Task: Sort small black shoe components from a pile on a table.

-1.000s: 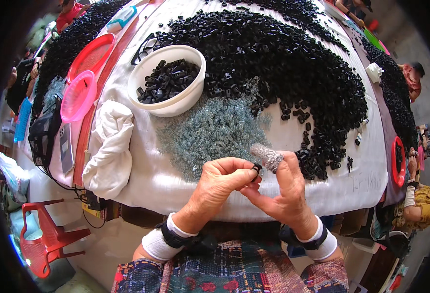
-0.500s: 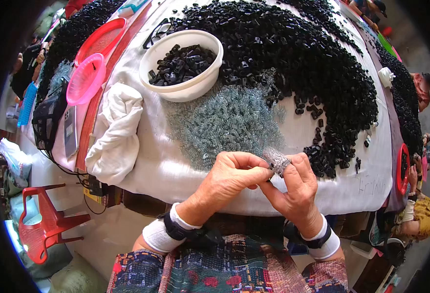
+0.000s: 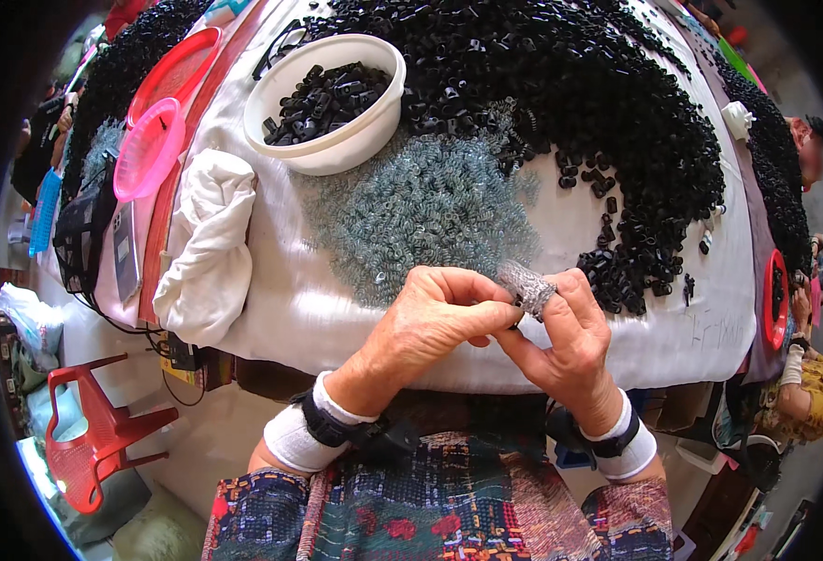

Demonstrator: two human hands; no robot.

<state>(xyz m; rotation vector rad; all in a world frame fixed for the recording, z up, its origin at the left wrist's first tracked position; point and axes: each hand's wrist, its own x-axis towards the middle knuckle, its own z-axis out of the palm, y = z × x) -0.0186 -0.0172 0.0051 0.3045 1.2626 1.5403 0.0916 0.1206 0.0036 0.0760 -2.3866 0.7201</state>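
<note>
OK, we've got a small black part [image 3: 517, 319] pinched in our left hand [image 3: 425, 323], mostly hidden by fingertips, over the white cloth [image 3: 285, 318] on the near side of the spring pile [image 3: 430, 210]. Right hand [image 3: 575, 338]: thumb and grey-wrapped finger meet at the part; can't tell if they grip. White bowl [image 3: 360, 150] of black parts sits behind the springs, left.

Hands, 2: left hand [image 3: 435, 313] and right hand [image 3: 569, 338] met, fingertips [image 3: 503, 314] close, above the tabletop's [image 3: 285, 327] near edge; forearms [image 3: 264, 458] slanted inward.
</note>
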